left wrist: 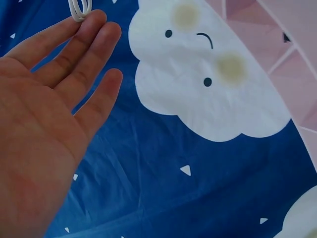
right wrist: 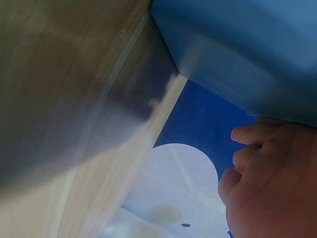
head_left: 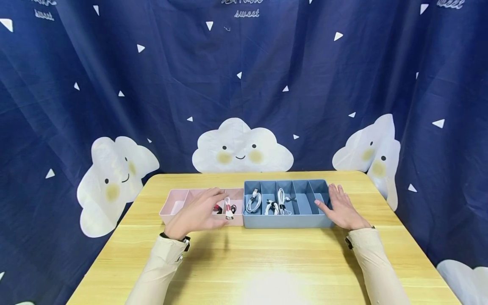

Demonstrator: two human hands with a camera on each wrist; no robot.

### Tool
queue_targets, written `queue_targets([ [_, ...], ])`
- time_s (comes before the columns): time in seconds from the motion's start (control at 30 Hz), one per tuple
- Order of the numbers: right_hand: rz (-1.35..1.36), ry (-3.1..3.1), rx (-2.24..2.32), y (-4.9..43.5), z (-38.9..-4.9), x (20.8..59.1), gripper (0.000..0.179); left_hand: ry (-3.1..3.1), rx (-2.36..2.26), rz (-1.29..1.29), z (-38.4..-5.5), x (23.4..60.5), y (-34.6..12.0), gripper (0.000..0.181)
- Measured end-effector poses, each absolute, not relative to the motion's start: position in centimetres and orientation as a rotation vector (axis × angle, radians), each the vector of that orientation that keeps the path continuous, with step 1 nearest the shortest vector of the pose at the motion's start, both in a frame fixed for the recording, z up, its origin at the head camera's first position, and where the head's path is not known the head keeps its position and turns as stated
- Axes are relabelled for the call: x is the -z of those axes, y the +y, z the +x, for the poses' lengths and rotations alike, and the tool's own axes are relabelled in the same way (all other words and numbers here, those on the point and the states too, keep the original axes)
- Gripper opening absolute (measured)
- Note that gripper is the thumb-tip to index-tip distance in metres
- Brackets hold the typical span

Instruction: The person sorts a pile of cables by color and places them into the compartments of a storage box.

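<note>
My left hand is raised over the pink divided box. Between its thumb and fingertips it pinches a bundled white cable with a red band; the left wrist view shows just the white loops at the fingertips. Below the cable, dark cables lie in a pink compartment. My right hand rests at the right end of the blue divided box, its thumb over the rim and its fingers extended along the outer side. In the right wrist view, the fingers are beside the blue wall.
Coiled white cables lie in the left compartments of the blue box, some bound with black ties. Both boxes stand side by side on a wooden table. Behind it hangs a dark blue curtain with clouds printed on it.
</note>
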State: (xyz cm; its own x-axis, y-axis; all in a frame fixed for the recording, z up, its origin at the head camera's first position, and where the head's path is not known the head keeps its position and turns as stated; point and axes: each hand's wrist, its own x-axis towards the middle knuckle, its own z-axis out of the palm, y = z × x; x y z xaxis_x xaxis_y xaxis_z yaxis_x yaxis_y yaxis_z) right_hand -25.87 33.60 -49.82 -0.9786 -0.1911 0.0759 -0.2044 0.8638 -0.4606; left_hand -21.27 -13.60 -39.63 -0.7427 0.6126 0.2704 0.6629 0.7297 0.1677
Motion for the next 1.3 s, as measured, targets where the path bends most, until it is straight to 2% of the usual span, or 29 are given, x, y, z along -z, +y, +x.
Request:
queue_targets([
  [1.3, 0.310, -3.050, -0.744, 33.7, -26.0, 49.6, 0.099, -2.702, 0.333, -1.157, -26.3, 36.1, -4.3, 0.075],
])
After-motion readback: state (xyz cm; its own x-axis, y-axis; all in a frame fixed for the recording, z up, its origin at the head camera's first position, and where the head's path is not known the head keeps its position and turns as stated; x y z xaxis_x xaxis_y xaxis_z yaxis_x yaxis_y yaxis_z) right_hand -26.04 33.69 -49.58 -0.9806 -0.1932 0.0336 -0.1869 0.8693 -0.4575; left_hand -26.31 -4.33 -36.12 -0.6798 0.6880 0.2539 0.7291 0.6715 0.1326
